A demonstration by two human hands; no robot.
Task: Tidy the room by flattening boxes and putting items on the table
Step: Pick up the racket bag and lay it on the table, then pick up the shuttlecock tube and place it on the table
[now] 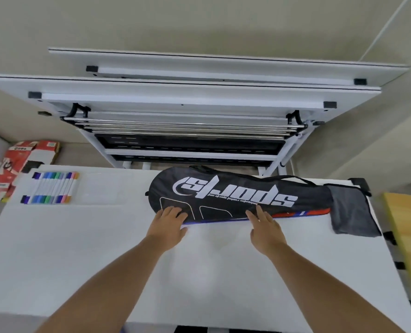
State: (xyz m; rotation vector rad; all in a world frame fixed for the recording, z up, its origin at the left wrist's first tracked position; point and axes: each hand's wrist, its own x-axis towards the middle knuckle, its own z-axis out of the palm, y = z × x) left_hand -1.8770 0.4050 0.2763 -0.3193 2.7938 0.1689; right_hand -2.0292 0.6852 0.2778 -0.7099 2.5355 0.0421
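L hand [169, 222] flat on near rim of racket bag [235, 195] at its round head end, fingers straight & spread on the black fabric, thumb by the bag's edge, nothing clutched. R hand [265, 228] likewise flat, fingers extended onto the bag's near rim approx. mid-length, thumb splayed left, gripping nothing. Both forearms stretched in from near edge of table [103, 248]. Bag lying flat on the white top, lengthwise along far edge, right half; head end toward middle of table, narrow end toward far-right corner; big white "sports" lettering upside down from this side, red/blue trim along near rim, thin black strap trailing along far side to the corner. Grey cloth [351, 212] at far-right corner, touching bag's narrow end, spread toward right edge. Marker set [51, 187] in clear case near far-left corner, well apart from bag, caps in mixed colours. Off the table: flattened red box [12, 169] on floor past far-left corner; folded white tables [187, 97] stacked vs. wall beyond far edge; wood board [406, 224] just past right edge.
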